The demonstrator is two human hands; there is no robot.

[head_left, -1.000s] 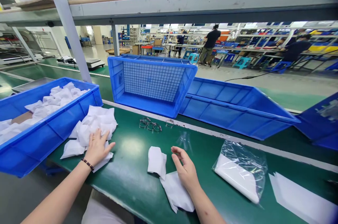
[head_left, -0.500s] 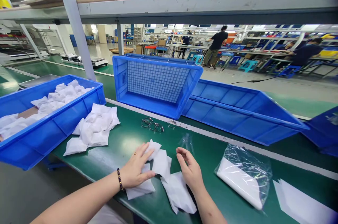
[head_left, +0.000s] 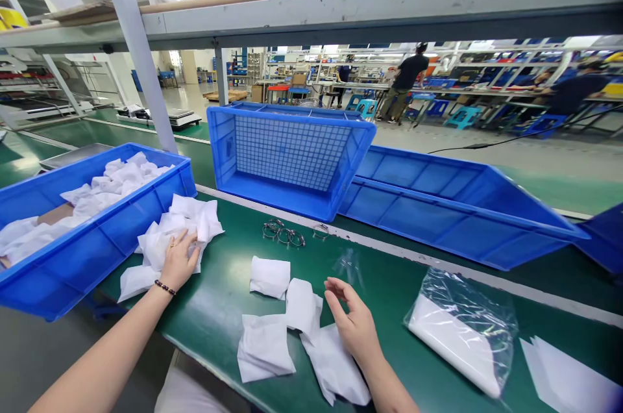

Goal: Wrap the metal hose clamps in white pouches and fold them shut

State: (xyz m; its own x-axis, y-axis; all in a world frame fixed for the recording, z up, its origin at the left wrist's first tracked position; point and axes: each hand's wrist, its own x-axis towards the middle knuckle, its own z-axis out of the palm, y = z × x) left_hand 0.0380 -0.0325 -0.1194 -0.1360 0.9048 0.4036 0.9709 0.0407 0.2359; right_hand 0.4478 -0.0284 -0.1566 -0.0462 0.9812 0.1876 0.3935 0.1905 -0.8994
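My left hand (head_left: 180, 262) lies over a heap of white packets (head_left: 168, 229) beside the left crate, its fingers slightly apart and touching the top ones. I cannot see any packet gripped in it. My right hand (head_left: 354, 321) hovers with curved fingers and the thumb apart, nothing between them. Close to it are several more white packets: one lying flat at the back (head_left: 270, 277), one at the front left (head_left: 265, 348), and an overlapping pair, whose lower packet (head_left: 335, 364) is partly hidden by my right wrist.
A blue crate (head_left: 97, 250) of white packets stands at left. Metal ring clamps (head_left: 283, 233) and a small clear bag (head_left: 348, 265) lie mid-table. Two blue crates (head_left: 292, 199) (head_left: 438, 218) line the back. At right lie a bag of white sheets (head_left: 452, 341) and loose sheets (head_left: 569, 374).
My left hand has moved left from the middle packets to the heap by the crate. The back middle packet now lies flat and uncovered. My right hand has barely moved.
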